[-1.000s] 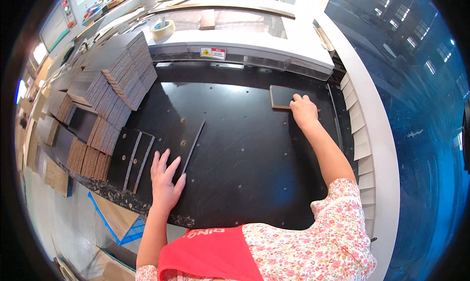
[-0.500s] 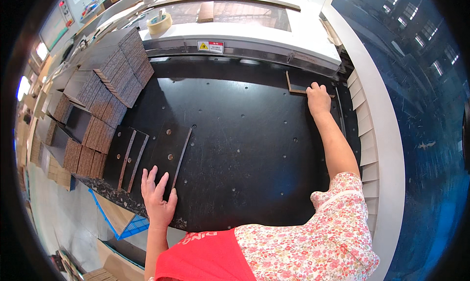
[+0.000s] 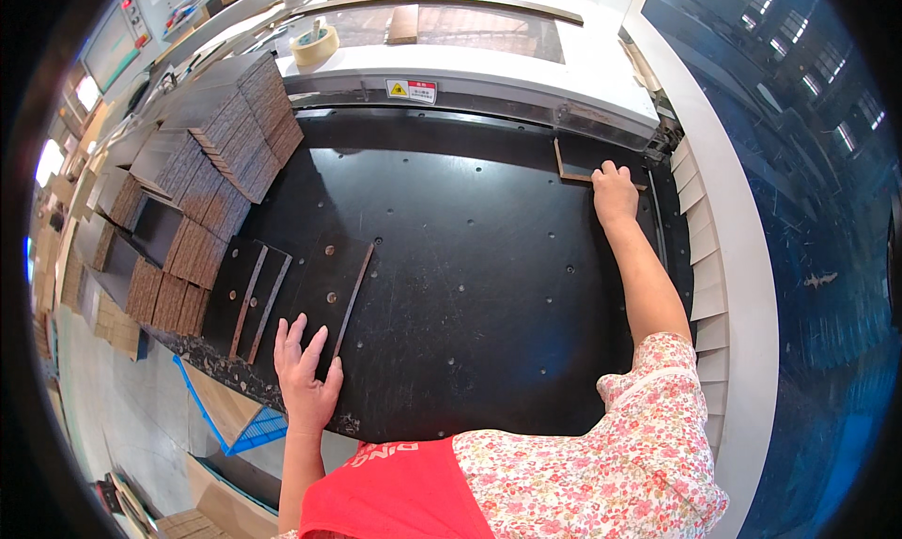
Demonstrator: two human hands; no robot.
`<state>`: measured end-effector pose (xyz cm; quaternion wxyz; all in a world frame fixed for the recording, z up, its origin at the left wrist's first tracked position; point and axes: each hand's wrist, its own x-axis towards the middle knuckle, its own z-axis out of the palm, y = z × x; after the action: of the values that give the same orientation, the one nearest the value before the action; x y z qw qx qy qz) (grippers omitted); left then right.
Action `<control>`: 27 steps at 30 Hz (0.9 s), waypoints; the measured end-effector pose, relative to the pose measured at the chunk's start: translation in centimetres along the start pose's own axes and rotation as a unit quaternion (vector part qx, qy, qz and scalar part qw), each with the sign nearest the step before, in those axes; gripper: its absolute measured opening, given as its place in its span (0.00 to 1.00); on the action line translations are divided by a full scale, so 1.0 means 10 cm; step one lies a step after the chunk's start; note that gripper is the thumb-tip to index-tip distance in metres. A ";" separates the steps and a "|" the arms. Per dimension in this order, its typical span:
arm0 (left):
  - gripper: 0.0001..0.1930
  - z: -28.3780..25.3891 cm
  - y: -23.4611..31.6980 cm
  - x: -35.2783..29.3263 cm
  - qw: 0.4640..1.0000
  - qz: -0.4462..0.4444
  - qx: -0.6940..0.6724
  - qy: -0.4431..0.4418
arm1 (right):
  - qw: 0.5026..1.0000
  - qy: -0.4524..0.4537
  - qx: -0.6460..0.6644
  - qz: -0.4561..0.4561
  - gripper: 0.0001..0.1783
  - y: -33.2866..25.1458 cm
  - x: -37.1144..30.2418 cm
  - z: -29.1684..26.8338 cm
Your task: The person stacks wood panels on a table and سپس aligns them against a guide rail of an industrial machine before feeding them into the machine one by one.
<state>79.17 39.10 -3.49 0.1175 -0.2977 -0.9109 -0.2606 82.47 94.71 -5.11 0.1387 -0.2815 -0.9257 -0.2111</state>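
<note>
At the back right corner of the black work table (image 3: 470,285), my right hand (image 3: 615,196) has its fingers curled over the near edge of a dark board (image 3: 581,161) with a raw brown edge. That board lies against the machine's front. My left hand (image 3: 308,379) rests at the front left with its fingers spread. Its fingertips touch the near end of a dark drilled board (image 3: 348,281), which has two round holes. Left of this lie two more narrow drilled boards (image 3: 246,299), side by side.
Tall stacks of dark boards (image 3: 193,266) with brown cut edges crowd the table's left side. A white machine housing (image 3: 507,83) closes off the back, with a tape roll (image 3: 315,46) on it. Grey flaps (image 3: 705,257) line the right edge. A blue crate (image 3: 225,417) stands below left.
The whole view has shifted slightly to the right and down. Both hands keep their places on the same boards.
</note>
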 end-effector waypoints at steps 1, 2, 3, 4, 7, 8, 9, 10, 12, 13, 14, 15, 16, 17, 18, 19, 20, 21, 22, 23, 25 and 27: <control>0.24 0.00 0.00 0.00 1.000 -0.002 0.001 0.000 | 1.000 0.004 0.003 -0.003 0.06 0.01 0.00 0.01; 0.24 0.01 0.01 0.01 1.000 -0.002 0.001 -0.001 | 1.000 0.009 0.005 -0.007 0.06 0.03 -0.01 0.03; 0.24 0.00 0.01 0.01 1.000 -0.004 0.002 -0.002 | 1.000 0.013 0.010 -0.010 0.06 0.04 -0.01 0.03; 0.24 0.00 0.02 0.01 1.000 -0.005 0.003 -0.003 | 1.000 0.014 0.012 -0.007 0.06 0.06 0.00 0.04; 0.24 0.01 0.00 0.01 1.000 -0.008 0.002 -0.005 | 1.000 0.015 0.019 0.012 0.06 0.14 0.06 0.07; 0.24 0.00 0.00 0.00 1.000 -0.008 0.002 -0.007 | 0.999 0.013 0.019 0.024 0.06 0.18 0.08 0.10; 0.24 -0.01 0.00 0.00 1.000 -0.009 0.002 -0.008 | 0.999 0.013 0.020 0.036 0.06 0.24 0.11 0.14; 0.24 -0.01 0.01 0.00 1.000 -0.009 0.003 -0.009 | 0.998 0.005 0.033 0.056 0.08 0.31 0.15 0.20; 0.24 -0.02 0.01 -0.01 1.000 -0.010 0.002 -0.007 | 0.992 -0.020 0.054 0.112 0.10 0.42 0.24 0.28; 0.23 -0.01 0.01 0.00 1.000 -0.009 0.001 -0.006 | 0.987 -0.030 0.062 0.142 0.10 0.50 0.27 0.30; 0.23 -0.01 0.01 0.00 1.000 -0.010 -0.004 -0.005 | 0.970 -0.021 0.126 0.206 0.12 0.63 0.34 0.44; 0.23 -0.02 0.00 0.00 1.000 -0.012 -0.006 -0.006 | 0.944 -0.014 0.190 0.268 0.16 0.69 0.39 0.49; 0.23 -0.02 0.00 0.00 1.000 -0.014 -0.010 -0.007 | 0.952 -0.013 0.181 0.248 0.17 0.75 0.41 0.54; 0.23 -0.01 0.01 0.01 1.000 -0.012 -0.011 -0.003 | 0.946 -0.016 0.189 0.264 0.16 0.79 0.41 0.59; 0.23 -0.01 0.01 0.02 1.000 -0.010 -0.012 -0.002 | 0.960 -0.010 0.160 0.229 0.15 0.81 0.41 0.62; 0.23 -0.01 0.01 0.03 1.000 -0.007 -0.013 -0.001 | 0.973 -0.003 0.129 0.193 0.14 0.84 0.40 0.65; 0.23 -0.02 0.01 0.02 1.000 -0.010 -0.009 -0.005 | 0.969 -0.020 0.137 0.206 0.14 0.82 0.35 0.69; 0.23 -0.01 0.02 0.03 1.000 -0.013 -0.007 -0.003 | 0.965 -0.031 0.144 0.217 0.13 0.70 0.34 0.44; 0.23 -0.01 0.02 0.04 1.000 -0.015 -0.006 -0.002 | 0.961 -0.042 0.151 0.228 0.14 0.64 0.34 0.28; 0.23 0.01 0.02 0.04 1.000 -0.013 -0.010 0.000 | 0.968 -0.034 0.129 0.214 0.17 0.71 0.35 0.55; 0.23 0.03 0.00 0.02 1.000 -0.013 -0.016 0.011 | 0.961 -0.025 0.088 0.261 0.22 0.47 0.29 0.27; 0.23 0.05 0.00 0.05 1.000 -0.008 -0.019 0.015 | 0.943 -0.036 0.088 0.319 0.40 0.36 0.32 0.29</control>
<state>78.72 39.62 -3.68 0.1237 -0.2882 -0.9063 -0.2831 81.59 100.20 -5.31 0.1893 -0.5559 -0.8069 -0.0634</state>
